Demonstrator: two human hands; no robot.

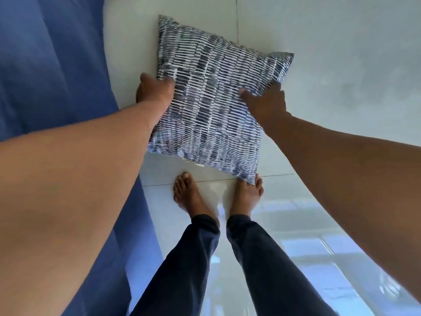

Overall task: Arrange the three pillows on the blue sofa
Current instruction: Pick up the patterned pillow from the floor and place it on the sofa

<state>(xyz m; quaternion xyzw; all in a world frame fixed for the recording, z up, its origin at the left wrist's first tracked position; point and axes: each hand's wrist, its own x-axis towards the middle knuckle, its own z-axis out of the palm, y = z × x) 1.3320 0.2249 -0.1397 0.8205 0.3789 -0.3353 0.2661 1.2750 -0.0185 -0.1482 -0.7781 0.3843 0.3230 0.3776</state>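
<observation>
Head view looks down on a square pillow (211, 103), covered in dark blue-grey dashes on white, with a small tag at its near edge. Left hand (155, 92) and right hand (266, 101) each clutch a side, fingers closed on it, above the tiled floor (341, 53), just right of the blue sofa (45, 65), over bare feet (191, 197).

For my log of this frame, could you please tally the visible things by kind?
Patterned pillow: 1
Blue sofa: 1
Hands, left hand and right hand, both gripping the pillow: 2
Bare feet: 2
Total: 6
</observation>
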